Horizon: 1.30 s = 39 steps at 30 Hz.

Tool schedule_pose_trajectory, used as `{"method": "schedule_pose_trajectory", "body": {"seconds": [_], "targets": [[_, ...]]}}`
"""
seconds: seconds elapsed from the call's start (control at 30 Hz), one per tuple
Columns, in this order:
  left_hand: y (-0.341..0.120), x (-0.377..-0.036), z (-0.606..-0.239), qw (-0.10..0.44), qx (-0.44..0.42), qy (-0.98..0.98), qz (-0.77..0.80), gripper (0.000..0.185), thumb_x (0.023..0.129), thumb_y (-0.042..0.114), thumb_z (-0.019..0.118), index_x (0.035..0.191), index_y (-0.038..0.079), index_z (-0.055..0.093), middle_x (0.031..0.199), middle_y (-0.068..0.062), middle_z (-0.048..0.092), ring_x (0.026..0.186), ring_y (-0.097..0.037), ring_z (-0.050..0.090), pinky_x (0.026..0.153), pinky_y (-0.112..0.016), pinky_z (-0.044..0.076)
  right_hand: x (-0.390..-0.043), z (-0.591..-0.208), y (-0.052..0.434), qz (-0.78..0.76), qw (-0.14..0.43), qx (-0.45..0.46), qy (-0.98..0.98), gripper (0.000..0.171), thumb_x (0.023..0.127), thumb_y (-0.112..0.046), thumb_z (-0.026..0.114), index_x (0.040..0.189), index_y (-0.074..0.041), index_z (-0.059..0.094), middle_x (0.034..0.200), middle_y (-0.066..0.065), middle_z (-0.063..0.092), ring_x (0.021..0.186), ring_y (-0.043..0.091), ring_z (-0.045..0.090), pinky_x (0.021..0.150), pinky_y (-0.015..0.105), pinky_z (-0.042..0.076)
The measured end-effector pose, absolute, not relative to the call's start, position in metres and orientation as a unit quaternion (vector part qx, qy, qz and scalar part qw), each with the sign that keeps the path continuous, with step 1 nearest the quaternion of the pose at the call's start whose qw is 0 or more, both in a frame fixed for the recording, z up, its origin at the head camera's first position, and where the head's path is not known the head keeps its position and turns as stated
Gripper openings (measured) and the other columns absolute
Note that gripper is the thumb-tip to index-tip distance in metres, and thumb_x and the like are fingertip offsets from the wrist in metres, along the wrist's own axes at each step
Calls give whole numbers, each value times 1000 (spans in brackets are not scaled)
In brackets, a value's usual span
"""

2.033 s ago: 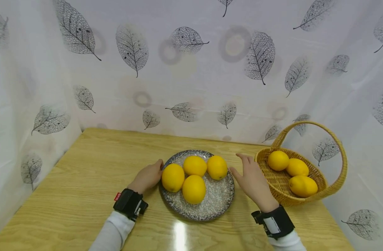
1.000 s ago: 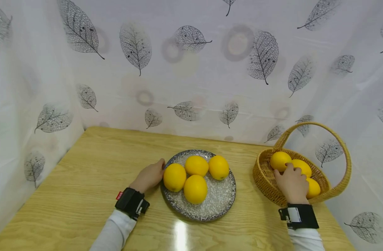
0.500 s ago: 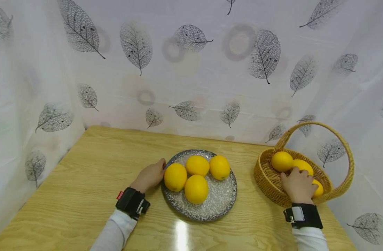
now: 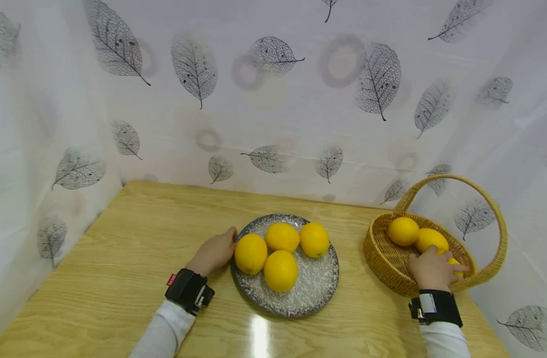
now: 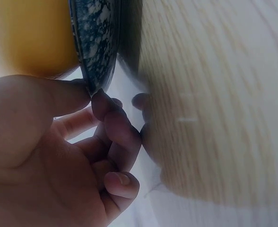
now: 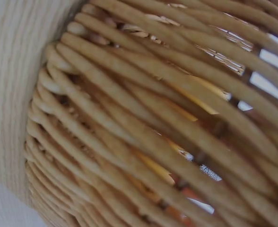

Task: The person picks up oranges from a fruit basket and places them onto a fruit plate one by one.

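A speckled grey plate [image 4: 316, 283] with a dark rim carries several yellow fruits, among them an orange [image 4: 280, 271] in front and a more oval lemon [image 4: 282, 237] behind. At its left edge my left hand [image 4: 213, 252] pinches the rim; the left wrist view shows thumb and index fingertip [image 5: 100, 105] meeting there, other fingers curled below. My right hand [image 4: 433, 269] reaches into the wicker basket [image 4: 381, 266], fingers spread around the front lemon [image 4: 455, 267], which they partly cover. In the right wrist view the woven wall hides the hand.
Behind that lemon in the basket lie another oval yellow fruit [image 4: 431, 240] and a rounder one [image 4: 403, 231]. The basket's tall handle [image 4: 495, 214] arches over its right side. A leaf-print curtain [image 4: 264, 109] rises behind the wooden table [image 4: 135, 233].
My right hand has moved from beside the plate into the basket, and onto its front lemon; its fingers are now more spread. My left hand stays at the plate's rim.
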<state>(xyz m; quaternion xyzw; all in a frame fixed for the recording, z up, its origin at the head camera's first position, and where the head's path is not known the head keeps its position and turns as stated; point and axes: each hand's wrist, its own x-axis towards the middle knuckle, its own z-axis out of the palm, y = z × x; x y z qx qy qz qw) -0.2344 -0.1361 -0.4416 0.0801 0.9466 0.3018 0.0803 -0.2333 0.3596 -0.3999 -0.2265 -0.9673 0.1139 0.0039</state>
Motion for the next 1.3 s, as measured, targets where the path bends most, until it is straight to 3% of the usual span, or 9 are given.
{"method": "schedule_pose_trajectory", "body": {"seconds": [0.37,0.63,0.97,1.3], "targets": [[-135,-234,-441,72,85,947,301,13,106,17,47,111,7,54,79,-7,58,70,-21,52,65,-34,41,-234,-401,360,125,-30,-256,-958,77,97,-25,39,152,21,8,147,60,-3,125,87,11,108,84,15],[-136,-236,-442,77,81,947,300,13,106,17,47,111,7,54,80,-8,59,72,-22,52,66,-34,41,-233,-402,361,121,-27,-233,-965,77,98,-31,44,149,21,19,143,63,3,120,86,20,102,85,22],[-135,-236,-443,83,77,948,298,14,107,18,48,112,7,54,79,-7,58,70,-22,51,65,-33,39,-232,-399,363,103,-63,-207,-971,79,99,-40,43,147,19,22,137,63,19,128,78,24,97,79,32],[-136,-236,-444,76,85,947,301,13,107,17,48,112,7,54,79,-7,59,70,-21,52,64,-33,40,-228,-396,360,129,-47,-194,-971,74,97,-39,49,142,15,27,133,64,19,114,81,32,91,79,39]]}}
